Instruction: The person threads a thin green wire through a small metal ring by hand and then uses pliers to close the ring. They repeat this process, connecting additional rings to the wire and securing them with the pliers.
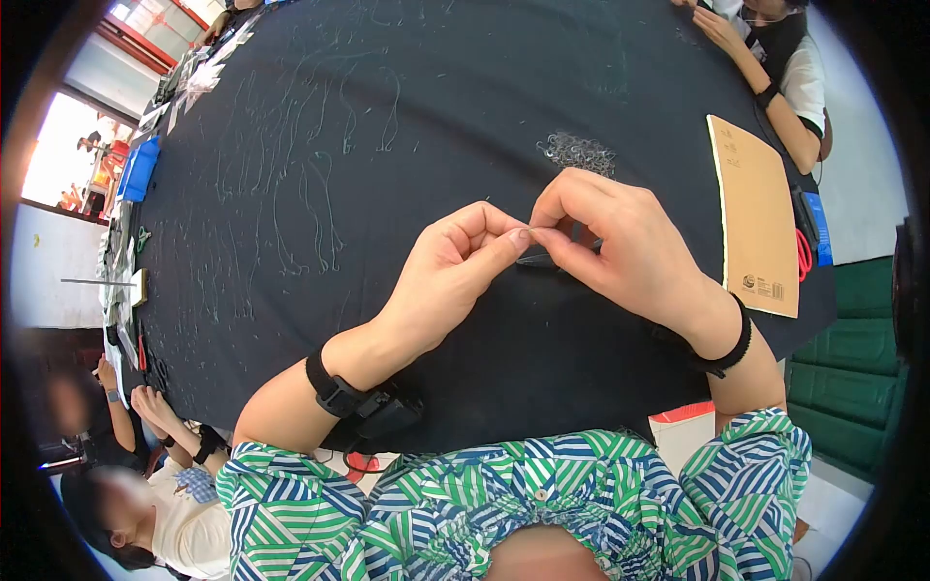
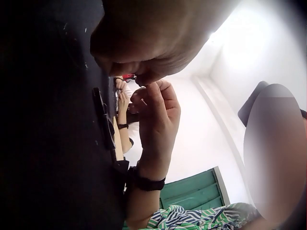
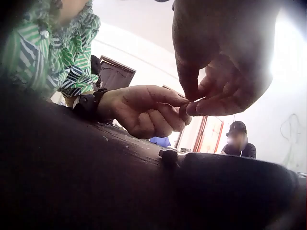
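My left hand (image 1: pixel 448 269) and right hand (image 1: pixel 625 240) meet fingertip to fingertip above the black cloth. Each pinches between thumb and forefinger; the tiny thin piece there is mostly hidden, and I cannot tell its kind. In the right wrist view, the left hand (image 3: pixel 148 111) comes in from the side to the right hand's fingertips. A dark slender tool (image 1: pixel 539 260) lies on the cloth just under the hands. Right behind the right hand is a pile of small, shiny, curved wire pieces (image 1: pixel 579 153).
Thin pale threads (image 1: pixel 320 198) with small knotted ends spread over the left of the black tablecloth (image 1: pixel 465 126). A tan notebook (image 1: pixel 758 218) lies at right, beside red-handled scissors (image 1: pixel 804 254). Other people sit around the table. A black device (image 1: pixel 390 414) sits near my left wrist.
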Tool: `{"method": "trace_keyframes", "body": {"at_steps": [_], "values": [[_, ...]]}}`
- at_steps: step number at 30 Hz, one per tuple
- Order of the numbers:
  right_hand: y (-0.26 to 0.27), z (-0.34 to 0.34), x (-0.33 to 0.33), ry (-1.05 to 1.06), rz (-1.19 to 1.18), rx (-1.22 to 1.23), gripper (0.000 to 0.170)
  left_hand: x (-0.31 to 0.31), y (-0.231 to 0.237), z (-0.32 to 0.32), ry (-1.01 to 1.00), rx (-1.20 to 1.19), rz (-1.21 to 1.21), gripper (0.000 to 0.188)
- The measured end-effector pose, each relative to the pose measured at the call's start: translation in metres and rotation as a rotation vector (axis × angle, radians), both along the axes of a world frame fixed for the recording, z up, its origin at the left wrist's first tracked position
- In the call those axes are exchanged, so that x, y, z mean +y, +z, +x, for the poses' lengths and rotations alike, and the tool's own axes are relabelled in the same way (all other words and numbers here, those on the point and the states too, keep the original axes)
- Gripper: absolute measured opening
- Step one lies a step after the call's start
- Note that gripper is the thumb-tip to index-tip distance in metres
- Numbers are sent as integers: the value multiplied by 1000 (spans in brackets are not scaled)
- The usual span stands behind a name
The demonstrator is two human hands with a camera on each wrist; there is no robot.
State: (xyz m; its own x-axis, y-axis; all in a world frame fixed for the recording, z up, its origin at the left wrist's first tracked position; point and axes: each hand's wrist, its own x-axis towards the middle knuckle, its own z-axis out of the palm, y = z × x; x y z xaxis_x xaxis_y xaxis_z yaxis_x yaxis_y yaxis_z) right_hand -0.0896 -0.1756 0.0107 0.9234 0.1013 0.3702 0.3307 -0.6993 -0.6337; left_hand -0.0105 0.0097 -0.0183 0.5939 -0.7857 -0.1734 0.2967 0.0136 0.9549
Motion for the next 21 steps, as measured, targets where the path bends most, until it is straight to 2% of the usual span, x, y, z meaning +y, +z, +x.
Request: {"method": "trace_keyframes", "body": {"at_steps": [3, 6, 9, 10, 13, 21], "values": [[1, 0, 0, 10, -31, -25, 15, 2, 2, 1, -22, -29, 30, 12], [0, 0, -1, 24, -63, -42, 15, 5, 1, 5, -57, 68, 4, 14], [0, -1, -2, 35, -80, -57, 16, 2, 1, 2, -25, -109, 47, 14], [0, -1, -2, 38, -83, -62, 16, 3, 1, 3, -36, -92, 43, 15], [3, -1, -4, 48, 23, 42, 16, 6, 1, 5, -42, -60, 30, 16], [8, -1, -1, 52, 107, 99, 13, 3, 2, 1, 3, -127, 25, 15]]}}
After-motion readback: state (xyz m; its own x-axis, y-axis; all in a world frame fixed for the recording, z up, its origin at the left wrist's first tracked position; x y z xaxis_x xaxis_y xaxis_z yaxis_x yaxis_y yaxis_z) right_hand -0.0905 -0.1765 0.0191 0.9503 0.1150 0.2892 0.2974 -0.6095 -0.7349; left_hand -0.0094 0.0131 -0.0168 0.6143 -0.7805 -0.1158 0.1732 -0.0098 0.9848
